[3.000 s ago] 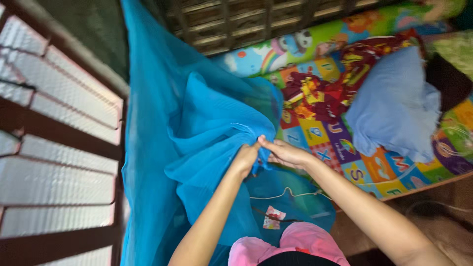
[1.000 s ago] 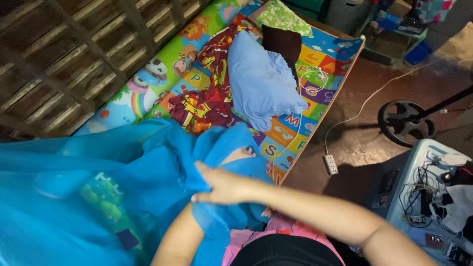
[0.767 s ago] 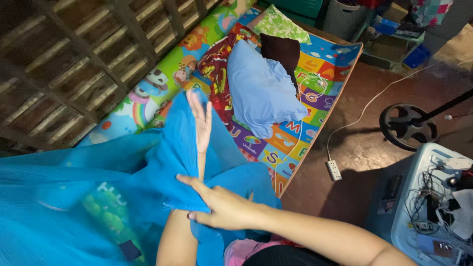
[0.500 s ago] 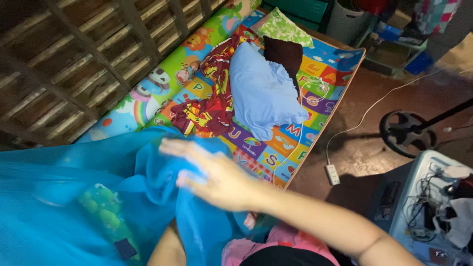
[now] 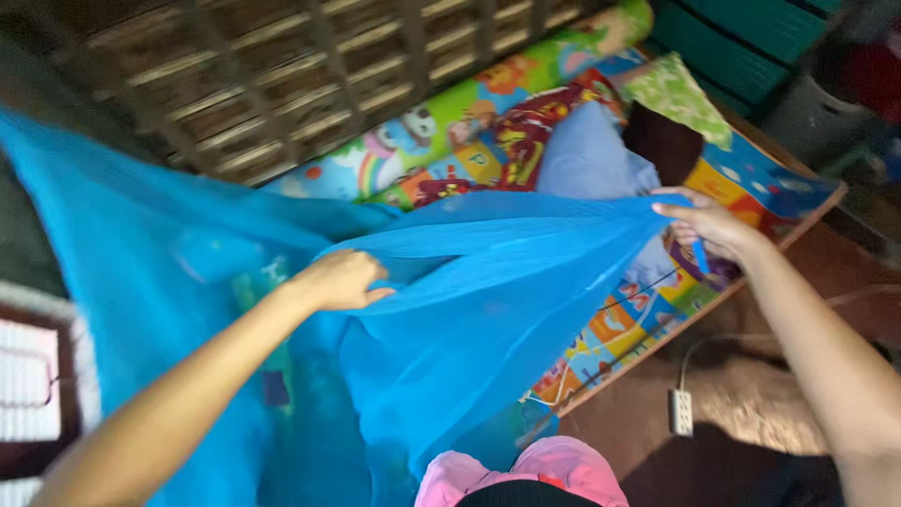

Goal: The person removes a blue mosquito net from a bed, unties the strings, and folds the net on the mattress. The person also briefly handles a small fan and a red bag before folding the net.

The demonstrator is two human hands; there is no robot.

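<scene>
Window: pale louvred panes in a dark frame (image 5: pixel 33 376) at far left edge, partly behind the net.
Net: large sheer blue mesh mosquito net (image 5: pixel 488 282), hangs from upper left, stretched in a taut fold between both hands, the rest draping down toward the person's lap.
Left hand: left hand (image 5: pixel 340 280) mid-frame left, arm reaching in from lower left; fingers closed, pinching a gathered fold of the net.
Wall: dark wooden lattice wall (image 5: pixel 310 75) along the top, behind the bed.
Mat: bright cartoon-and-letter play mat (image 5: pixel 610 324) covering the bed, partly under the net, wooden edge showing at lower right.
Bedding: red patterned blanket (image 5: pixel 511 141), pale blue pillow (image 5: pixel 587 160), dark brown cushion (image 5: pixel 662 141) and green leaf-print pillow (image 5: pixel 676 94) lying together on the mat, beyond the net.
Right hand: right hand (image 5: pixel 709 225) at right, arm reaching in from lower right; fingers closed on the net's far end, well apart from the left hand.
Floor: white power strip (image 5: pixel 679 411) with cord on brown floor, just beside the bed edge.
</scene>
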